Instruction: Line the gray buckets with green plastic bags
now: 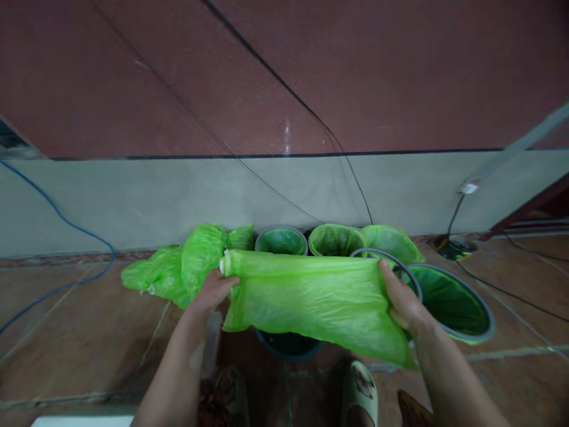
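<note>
A flat green plastic bag (306, 296) is stretched sideways between my two hands, partly unrolled. My left hand (216, 290) is closed around the left end, where the white core (223, 267) of the bag roll sticks out. At the bag's right end my right hand (402, 299) pinches the plastic between thumb and fingers. Below the bag stands a dark bin (288, 347), mostly hidden by it. A loose grey ring (411, 276) shows just behind my right hand, partly covered by the bag.
Green-lined bins (453, 302) stand to the right and along the wall (267, 190). Tied green bags (202, 258) lie at the left. A blue cable (66, 222) and a black cable (511, 290) cross the tiled floor. My slippers (362, 388) are below.
</note>
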A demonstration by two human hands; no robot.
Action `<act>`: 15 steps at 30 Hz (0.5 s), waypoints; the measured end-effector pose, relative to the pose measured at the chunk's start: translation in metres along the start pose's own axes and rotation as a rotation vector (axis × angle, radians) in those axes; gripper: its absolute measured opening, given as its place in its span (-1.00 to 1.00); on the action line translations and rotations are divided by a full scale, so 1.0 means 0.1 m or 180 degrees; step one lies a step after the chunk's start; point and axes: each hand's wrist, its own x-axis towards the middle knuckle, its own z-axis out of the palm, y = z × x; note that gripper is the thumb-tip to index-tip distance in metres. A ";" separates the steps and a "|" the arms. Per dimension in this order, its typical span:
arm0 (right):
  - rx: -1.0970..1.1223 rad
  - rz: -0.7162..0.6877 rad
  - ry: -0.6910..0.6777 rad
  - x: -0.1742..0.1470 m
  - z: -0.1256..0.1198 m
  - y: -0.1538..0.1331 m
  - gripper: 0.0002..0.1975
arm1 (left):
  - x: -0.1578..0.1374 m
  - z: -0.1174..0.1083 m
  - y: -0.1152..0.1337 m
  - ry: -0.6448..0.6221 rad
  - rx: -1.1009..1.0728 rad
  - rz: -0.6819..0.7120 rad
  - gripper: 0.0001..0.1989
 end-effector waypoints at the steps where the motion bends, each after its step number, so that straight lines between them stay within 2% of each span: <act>1: 0.0158 0.0199 -0.0239 -0.05 0.03 -0.03 -0.49 | 0.00 0.00 0.00 0.0103 -0.0110 -0.0024 -0.94; 5: 0.0122 0.0123 -0.1144 -0.25 0.06 -0.09 -0.60 | 0.01 0.01 0.04 0.0368 -0.0290 -0.0046 -0.93; 8: -0.0235 0.0005 -0.1557 -0.32 0.04 -0.05 -0.46 | 0.02 0.00 0.05 0.0520 -0.0359 -0.0105 -0.94; 10: -0.0406 -0.0012 -0.1616 -0.32 0.04 0.00 -0.39 | 0.02 -0.02 0.05 0.0546 -0.0374 -0.0079 -0.96; 15: -0.0230 0.0030 -0.1162 -0.25 0.03 0.02 -0.53 | -0.02 -0.05 0.05 0.0182 -0.0270 0.0138 -0.94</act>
